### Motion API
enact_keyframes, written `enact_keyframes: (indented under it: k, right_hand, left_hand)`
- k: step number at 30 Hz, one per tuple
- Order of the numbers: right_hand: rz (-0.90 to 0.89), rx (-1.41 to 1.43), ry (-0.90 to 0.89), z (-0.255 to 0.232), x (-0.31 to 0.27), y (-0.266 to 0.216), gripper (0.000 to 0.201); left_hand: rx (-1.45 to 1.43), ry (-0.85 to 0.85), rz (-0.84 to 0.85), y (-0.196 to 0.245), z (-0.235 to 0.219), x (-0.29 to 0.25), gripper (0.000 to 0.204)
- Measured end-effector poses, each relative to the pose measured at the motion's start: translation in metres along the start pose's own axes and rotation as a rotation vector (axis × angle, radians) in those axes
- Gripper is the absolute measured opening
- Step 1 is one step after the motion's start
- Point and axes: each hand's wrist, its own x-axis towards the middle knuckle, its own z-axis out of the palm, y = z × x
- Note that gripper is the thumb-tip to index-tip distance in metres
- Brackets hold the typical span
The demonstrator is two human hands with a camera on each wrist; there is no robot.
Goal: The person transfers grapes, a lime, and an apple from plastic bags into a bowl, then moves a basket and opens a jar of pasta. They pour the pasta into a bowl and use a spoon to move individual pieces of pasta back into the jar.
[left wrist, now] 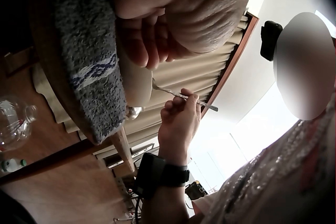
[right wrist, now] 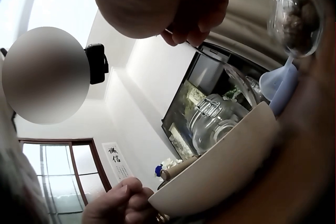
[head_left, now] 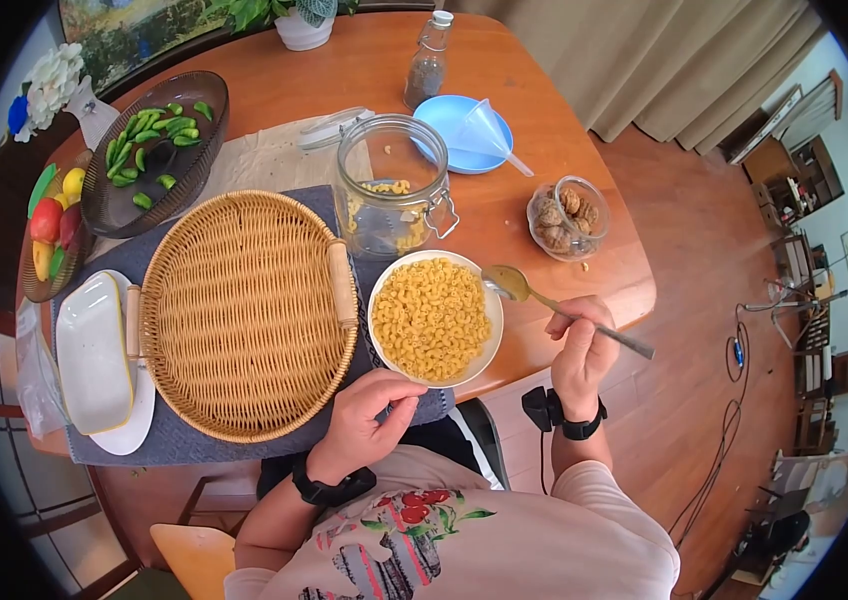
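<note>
A white bowl (head_left: 486, 352) full of elbow macaroni (head_left: 432, 318) stands near the table's front edge. My left hand (head_left: 369, 415) is at its near left side, fingers curled and fingertips at the rim. In the left wrist view, the curled fingers (left wrist: 152, 43) overlap the bowl's outer wall (left wrist: 135, 79). My right hand (head_left: 584, 350) pinches a long-handled metal spoon (head_left: 569, 312), held right of the bowl. The spoon's head overlaps the bowl's right rim in the head view. Behind the bowl, an open clip-top glass jar (head_left: 394, 200) contains some macaroni.
A wicker tray (head_left: 244, 310) with wooden handles lies left of the bowl on a blue-grey cloth (head_left: 179, 450). White dishes (head_left: 94, 350) are farther left. Behind are a bowl of green peppers (head_left: 209, 165), a blue plate (head_left: 434, 110) with a funnel (head_left: 484, 130), and a bottle (head_left: 429, 60). Walnuts (head_left: 564, 215) fill a jar at right.
</note>
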Motion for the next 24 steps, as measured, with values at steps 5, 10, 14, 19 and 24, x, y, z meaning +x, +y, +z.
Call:
enact_keyframes:
  k: [5, 10, 14, 19, 24]
  right_hand:
    - [-0.144, -0.147, -0.079, 0.0018, -0.0005, 0.0005, 0.025]
    - [-0.064, -0.079, -0.092, 0.0039, -0.0027, 0.0045, 0.017]
    - [-0.021, -0.033, -0.085, 0.0054, -0.0041, 0.0073, 0.025]
    - [-0.087, -0.074, -0.061, 0.0044, -0.0059, 0.004, 0.026]
    - [-0.141, -0.135, -0.085, 0.0052, -0.0058, 0.0007, 0.025]
  left_hand:
    - [0.003, -0.003, -0.004, 0.0005, -0.0001, 0.0003, 0.013]
    - [0.006, -0.003, -0.011, -0.0004, -0.0001, 0.0, 0.013]
    - [0.013, -0.002, 0.003, 0.0006, 0.0, 0.0007, 0.013]
    - [0.013, -0.003, -0.002, -0.0002, 0.0003, 0.0002, 0.013]
    - [-0.003, 0.009, -0.006, -0.0009, 0.0011, -0.0007, 0.013]
